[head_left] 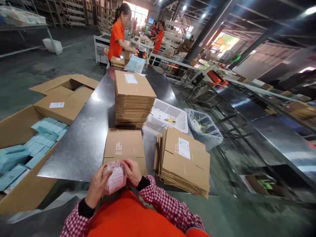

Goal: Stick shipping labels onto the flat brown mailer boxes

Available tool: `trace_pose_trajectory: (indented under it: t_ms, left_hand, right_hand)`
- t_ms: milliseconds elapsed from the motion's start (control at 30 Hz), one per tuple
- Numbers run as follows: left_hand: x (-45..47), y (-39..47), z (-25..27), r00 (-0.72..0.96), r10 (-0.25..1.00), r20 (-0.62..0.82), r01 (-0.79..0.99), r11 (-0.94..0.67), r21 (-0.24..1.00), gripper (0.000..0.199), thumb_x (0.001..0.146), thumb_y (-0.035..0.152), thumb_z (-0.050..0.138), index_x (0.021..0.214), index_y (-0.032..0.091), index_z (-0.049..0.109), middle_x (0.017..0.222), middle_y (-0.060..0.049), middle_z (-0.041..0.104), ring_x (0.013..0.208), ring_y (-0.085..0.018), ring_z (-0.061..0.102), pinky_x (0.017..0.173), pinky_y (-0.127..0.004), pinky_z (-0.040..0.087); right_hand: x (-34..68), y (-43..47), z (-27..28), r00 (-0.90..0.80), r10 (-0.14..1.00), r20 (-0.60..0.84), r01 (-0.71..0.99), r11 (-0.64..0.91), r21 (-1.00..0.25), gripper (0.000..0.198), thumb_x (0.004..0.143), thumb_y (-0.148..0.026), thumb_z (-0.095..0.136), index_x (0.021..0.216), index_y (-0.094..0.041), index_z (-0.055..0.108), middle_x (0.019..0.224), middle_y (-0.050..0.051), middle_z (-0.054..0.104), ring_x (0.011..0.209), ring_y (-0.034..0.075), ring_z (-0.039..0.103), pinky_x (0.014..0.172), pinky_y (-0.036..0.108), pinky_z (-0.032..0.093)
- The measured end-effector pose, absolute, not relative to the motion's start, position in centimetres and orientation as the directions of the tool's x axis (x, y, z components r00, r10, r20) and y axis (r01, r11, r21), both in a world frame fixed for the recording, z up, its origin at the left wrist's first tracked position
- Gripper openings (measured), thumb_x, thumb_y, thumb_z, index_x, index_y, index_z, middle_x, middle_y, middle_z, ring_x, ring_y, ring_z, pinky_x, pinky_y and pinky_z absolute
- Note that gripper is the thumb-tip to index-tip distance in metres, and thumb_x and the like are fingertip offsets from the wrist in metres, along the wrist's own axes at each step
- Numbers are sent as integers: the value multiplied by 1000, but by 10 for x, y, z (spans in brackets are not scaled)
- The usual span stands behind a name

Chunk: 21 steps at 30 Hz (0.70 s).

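Observation:
Between my two hands is a printed shipping label point(116, 177), held upright close to my body. My left hand point(98, 182) pinches its left edge, while the fingers of my right hand point(132, 171) grip its upper right corner. Just beyond, a flat brown cardboard carton point(124, 143) with white lettering lies on the metal table point(74, 151). To the right rests a stack of flat cartons point(185, 168), the top one bearing a white label point(184, 147). Farther back stands a tall pile of folded cartons point(134, 105).
A white perforated basket point(182, 120) holds papers and a pen. Beside it is a bin lined with clear plastic point(204, 128). On the left, a large open box point(22, 120) contains several light-blue boxes point(37, 144). A co-worker in orange point(117, 38) stands at the table's far end.

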<state>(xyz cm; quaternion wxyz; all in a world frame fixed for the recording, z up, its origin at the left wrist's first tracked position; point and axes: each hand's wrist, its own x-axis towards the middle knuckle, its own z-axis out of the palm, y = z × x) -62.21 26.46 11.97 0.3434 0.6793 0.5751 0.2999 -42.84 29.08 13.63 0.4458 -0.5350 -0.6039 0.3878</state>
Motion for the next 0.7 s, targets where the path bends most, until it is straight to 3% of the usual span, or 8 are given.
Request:
trace_pose_trajectory:
  t_ms: [100,167,233,367,433,600,700]
  left_hand:
    - [-636,264,98,288,957,43,593,-214,776,39,91,45,38,94,21,69,77,-5,72,67,-19,67,61,-27,53]
    - [-644,262,88,325,943,65,592,-257,763,38,90,45,41,85,22,72,77,-6,72,70,-20,67,65,-29,54]
    - [-646,261,80,364,927,86,578,-297,760,35,89,44,44,86,24,73,84,-7,72,80,-20,67,74,-32,54]
    - [-638,263,63,406,909,92,529,-316,787,32,90,38,43,94,26,72,116,-7,66,107,-21,61,93,-37,50]
    - [-635,265,56,389,919,58,503,-265,823,34,90,36,41,93,23,72,122,-9,63,112,-22,59,97,-40,48]
    - [-636,268,50,361,933,5,473,-188,861,37,90,35,38,92,19,72,119,-11,64,111,-22,60,97,-42,48]
    - [-635,268,54,348,937,-12,474,-165,865,36,89,34,39,93,20,72,117,-11,65,109,-22,61,96,-43,49]
  right_hand:
    - [-398,345,125,225,971,76,288,8,-958,29,89,-42,41,86,-18,57,76,2,61,67,14,55,63,26,46]
    - [-379,382,117,302,953,32,286,-58,-956,21,85,-37,46,88,-18,53,80,2,62,71,15,57,66,27,47]
    - [-369,409,107,223,975,-16,340,-93,-936,21,76,-28,58,93,-17,52,85,3,63,77,16,59,72,28,49]
    - [-377,428,93,65,991,-119,526,-135,-840,46,65,-16,66,108,-16,51,98,6,64,90,20,60,85,35,47]
    - [-383,427,93,43,992,-118,621,-119,-775,57,64,-15,68,117,-13,49,108,11,62,101,24,57,91,38,44]
    - [-399,412,100,142,988,-66,893,-157,-421,86,71,-35,70,139,-2,29,134,29,41,121,37,44,98,48,36]
    - [-420,398,93,50,999,19,951,-42,-307,75,82,-46,57,141,-8,30,148,24,26,135,37,25,108,54,18]
